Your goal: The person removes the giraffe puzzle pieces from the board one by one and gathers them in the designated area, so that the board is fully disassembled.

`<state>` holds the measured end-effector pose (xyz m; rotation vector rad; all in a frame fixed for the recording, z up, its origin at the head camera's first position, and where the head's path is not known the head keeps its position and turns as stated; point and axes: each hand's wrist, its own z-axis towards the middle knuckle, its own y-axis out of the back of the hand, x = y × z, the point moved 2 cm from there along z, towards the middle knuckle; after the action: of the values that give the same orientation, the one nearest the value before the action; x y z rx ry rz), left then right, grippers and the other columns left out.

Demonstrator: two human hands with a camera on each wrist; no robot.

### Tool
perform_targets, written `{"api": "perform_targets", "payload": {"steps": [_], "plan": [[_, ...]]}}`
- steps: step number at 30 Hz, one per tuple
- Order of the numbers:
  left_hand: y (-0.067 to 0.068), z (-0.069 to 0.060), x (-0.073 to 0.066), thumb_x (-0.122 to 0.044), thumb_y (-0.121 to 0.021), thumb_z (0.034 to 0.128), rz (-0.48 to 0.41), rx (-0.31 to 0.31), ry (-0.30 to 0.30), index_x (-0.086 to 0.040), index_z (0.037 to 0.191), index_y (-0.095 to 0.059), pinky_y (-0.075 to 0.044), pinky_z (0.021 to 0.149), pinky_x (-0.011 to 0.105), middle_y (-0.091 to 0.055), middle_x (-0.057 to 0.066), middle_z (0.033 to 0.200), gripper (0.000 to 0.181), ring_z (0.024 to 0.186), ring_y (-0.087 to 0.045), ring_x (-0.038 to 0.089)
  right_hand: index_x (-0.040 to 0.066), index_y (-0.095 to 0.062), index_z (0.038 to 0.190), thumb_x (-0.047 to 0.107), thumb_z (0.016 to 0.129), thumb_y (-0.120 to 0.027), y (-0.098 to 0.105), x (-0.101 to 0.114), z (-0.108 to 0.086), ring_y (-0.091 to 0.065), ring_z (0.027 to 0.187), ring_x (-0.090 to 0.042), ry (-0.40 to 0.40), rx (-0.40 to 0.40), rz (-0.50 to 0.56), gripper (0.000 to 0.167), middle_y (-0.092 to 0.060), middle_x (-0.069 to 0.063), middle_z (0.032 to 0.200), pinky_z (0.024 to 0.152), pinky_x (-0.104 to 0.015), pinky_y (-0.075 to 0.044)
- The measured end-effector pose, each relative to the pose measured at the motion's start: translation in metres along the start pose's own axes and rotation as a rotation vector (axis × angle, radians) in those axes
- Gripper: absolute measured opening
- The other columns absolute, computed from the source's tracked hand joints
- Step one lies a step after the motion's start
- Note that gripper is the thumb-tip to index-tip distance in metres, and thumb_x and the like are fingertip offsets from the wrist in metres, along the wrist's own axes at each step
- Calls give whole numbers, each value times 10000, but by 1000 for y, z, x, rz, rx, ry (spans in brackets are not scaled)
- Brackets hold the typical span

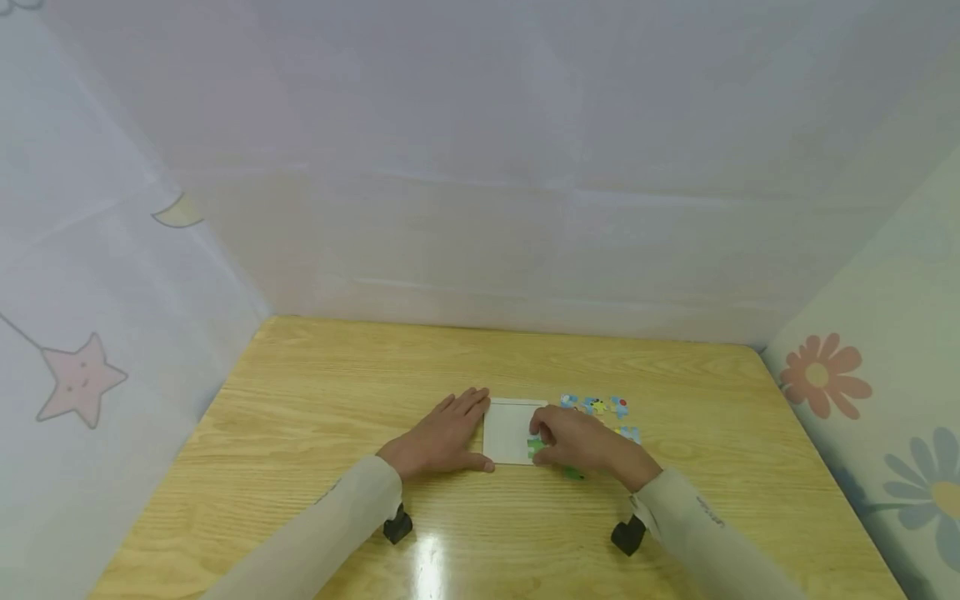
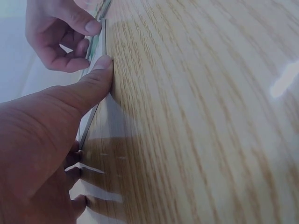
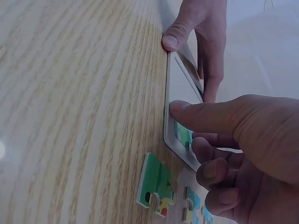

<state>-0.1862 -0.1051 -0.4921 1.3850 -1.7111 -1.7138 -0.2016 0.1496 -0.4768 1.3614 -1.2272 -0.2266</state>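
Note:
A white puzzle tray (image 1: 506, 429) with a thin raised rim lies flat on the table. My left hand (image 1: 442, 437) rests along its left side, fingers extended, with the thumb (image 2: 100, 70) touching the near edge. Over the tray's near right corner, my right hand (image 1: 581, 437) has its fingers curled. Its thumb (image 3: 182, 109) and fingertips lie on either side of a green puzzle piece (image 3: 182, 134) in that corner, which they partly cover. Just outside the rim is another green puzzle piece (image 3: 156, 182), with a red and yellow patch.
Several loose blue and yellow puzzle pieces (image 1: 597, 406) lie right of the tray, some hidden by the right hand. The wooden table (image 1: 337, 358) meets pale cloth walls (image 1: 450, 250) at the back and sides. Each wrist carries a small black camera (image 1: 628, 535).

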Motion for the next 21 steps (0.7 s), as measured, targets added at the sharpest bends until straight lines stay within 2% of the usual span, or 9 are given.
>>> {"api": "perform_targets", "payload": {"steps": [9, 15, 17, 21], "plan": [[0, 0, 0, -628, -707, 959, 12, -1, -9, -41, 1705, -208, -164, 1382, 541, -140, 97, 1815, 1072, 1696, -134, 303, 111, -675, 1149, 262, 925, -859, 1, 3, 1, -536, 879, -138, -19, -23, 4, 327, -618, -6, 1072, 766, -293, -491], [0, -1, -1, -620, -715, 956, 3, -1, -10, -31, 1701, -212, -167, 1380, 547, -148, 109, 1813, 1075, 1694, -143, 314, 124, -656, 1127, 223, 912, -869, -3, 3, 2, -558, 877, -132, -25, -51, 41, 319, -643, 13, 1094, 766, -300, -511], [0, -2, -1, -615, -714, 959, 0, 2, -8, -33, 1703, -206, -158, 1382, 547, -144, 110, 1813, 1072, 1695, -135, 314, 132, -650, 1143, 204, 933, -847, -5, 3, 2, -556, 869, -130, -17, -64, 54, 296, -639, 20, 1081, 760, -295, -505], [0, -1, 0, -622, -715, 955, -1, 0, -2, -39, 1705, -204, -150, 1385, 538, -139, 104, 1815, 1079, 1697, -126, 306, 159, -659, 1134, 163, 1016, -739, -5, 2, 1, -568, 810, -111, 27, -86, 86, 143, -636, 34, 1050, 716, -270, -508]]}}
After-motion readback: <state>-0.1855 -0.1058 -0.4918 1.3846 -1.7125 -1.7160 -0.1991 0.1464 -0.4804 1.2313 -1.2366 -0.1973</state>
